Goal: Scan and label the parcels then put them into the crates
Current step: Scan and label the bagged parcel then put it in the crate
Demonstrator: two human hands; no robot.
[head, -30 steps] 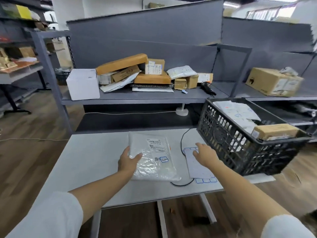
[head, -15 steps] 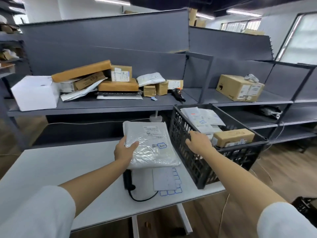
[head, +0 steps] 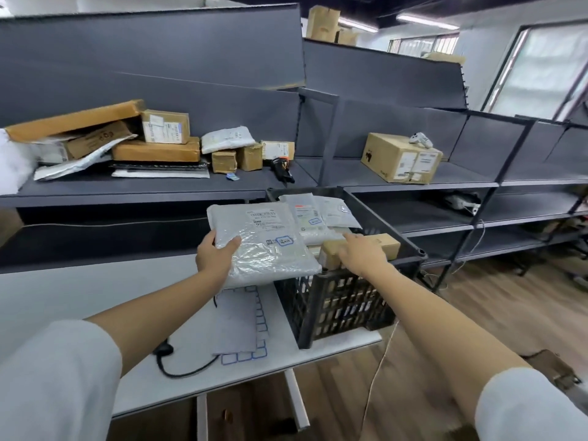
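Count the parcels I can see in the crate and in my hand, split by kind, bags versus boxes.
Plastic bags: 3, one gripped in the left hand over the crate corner, two lying inside
Cardboard boxes: 1, in the crate under the right hand
Total: 4 that show; anything deeper in the crate is hidden.

Crate (head: pixel 337 300) on table (head: pixel 79 291) right end. Label sheet (head: pixel 237 323) left of crate. Held parcel (head: pixel 264 243) above crate's left rim. Parcel pile (head: pixel 152 144) on shelf (head: pixel 133 190) behind table.
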